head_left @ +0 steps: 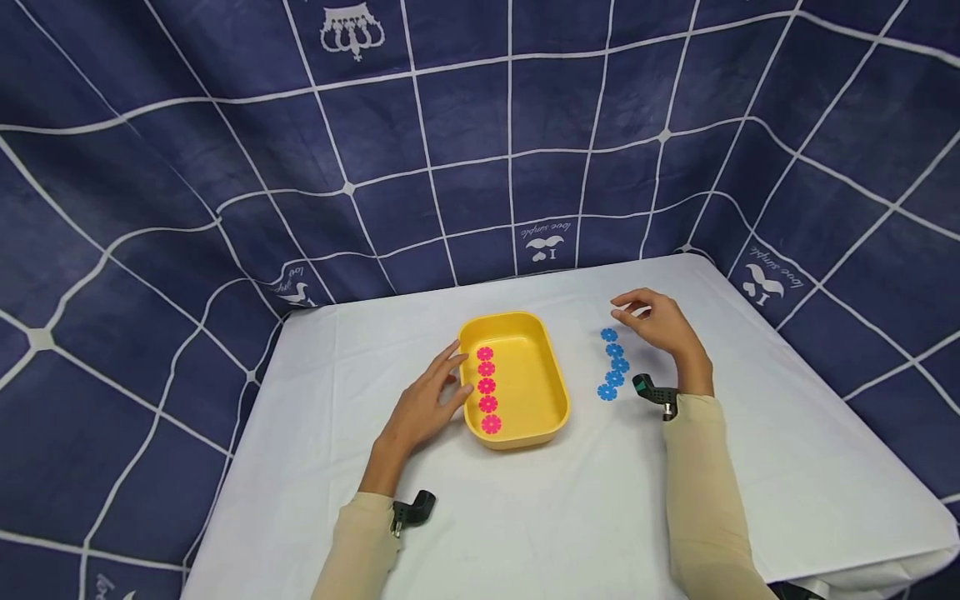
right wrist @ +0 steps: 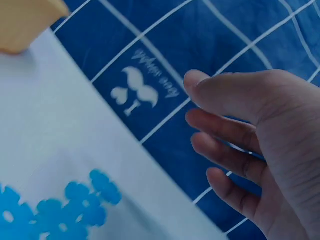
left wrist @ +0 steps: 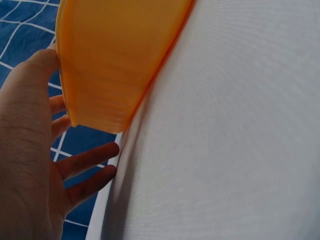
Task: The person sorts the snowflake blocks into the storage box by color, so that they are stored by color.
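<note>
Let the left hand [head_left: 423,408], fingers loosely spread and gripping nothing, lightly steady the yellow tray [head_left: 531,383] at its 9 o'clock rim, beside the pink notched discs [head_left: 487,386], and pinch the blue notched discs [head_left: 620,366], at its 3 o'clock, singly with the empty right hand [head_left: 662,325], fingertips slightly parted.

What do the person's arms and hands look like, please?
The left sleeve and right sleeve are beige. The left camera and right camera, at the wrists, are black, the right with a green patch. The left hand and right hand are bare.
</note>
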A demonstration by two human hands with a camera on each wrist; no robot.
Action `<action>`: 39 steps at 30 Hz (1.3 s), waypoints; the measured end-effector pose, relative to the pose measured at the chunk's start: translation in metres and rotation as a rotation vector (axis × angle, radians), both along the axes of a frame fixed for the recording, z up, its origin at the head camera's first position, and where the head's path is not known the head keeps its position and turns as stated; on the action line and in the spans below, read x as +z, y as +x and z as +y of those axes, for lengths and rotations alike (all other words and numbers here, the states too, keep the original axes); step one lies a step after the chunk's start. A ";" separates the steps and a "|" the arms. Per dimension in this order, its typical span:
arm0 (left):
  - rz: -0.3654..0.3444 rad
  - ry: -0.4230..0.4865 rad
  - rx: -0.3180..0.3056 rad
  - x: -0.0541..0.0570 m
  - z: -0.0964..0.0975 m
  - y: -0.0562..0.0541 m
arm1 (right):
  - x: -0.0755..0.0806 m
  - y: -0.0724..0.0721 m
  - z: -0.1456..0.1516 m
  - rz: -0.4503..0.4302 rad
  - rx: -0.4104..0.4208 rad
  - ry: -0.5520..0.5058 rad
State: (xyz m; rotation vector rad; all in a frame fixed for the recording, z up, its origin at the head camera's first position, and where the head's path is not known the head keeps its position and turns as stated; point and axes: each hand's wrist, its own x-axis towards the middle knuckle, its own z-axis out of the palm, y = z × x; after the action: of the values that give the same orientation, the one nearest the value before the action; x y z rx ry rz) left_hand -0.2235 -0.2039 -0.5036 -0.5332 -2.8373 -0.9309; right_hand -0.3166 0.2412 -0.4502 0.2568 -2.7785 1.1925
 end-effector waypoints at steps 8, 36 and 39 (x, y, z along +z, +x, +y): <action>-0.012 0.000 -0.001 -0.002 0.000 0.002 | -0.032 -0.008 0.001 -0.107 -0.025 0.108; -0.030 -0.010 -0.008 0.005 -0.001 0.000 | -0.048 -0.009 -0.008 -0.132 -0.162 0.255; -0.030 -0.009 0.000 0.004 0.000 0.000 | -0.048 -0.008 -0.009 -0.119 -0.165 0.256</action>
State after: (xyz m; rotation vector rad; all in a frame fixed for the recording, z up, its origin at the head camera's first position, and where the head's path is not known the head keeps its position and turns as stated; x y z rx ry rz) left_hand -0.2231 -0.2038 -0.4991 -0.5251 -2.8696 -0.9345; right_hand -0.3246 0.2322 -0.4986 -0.0247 -2.9850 0.8413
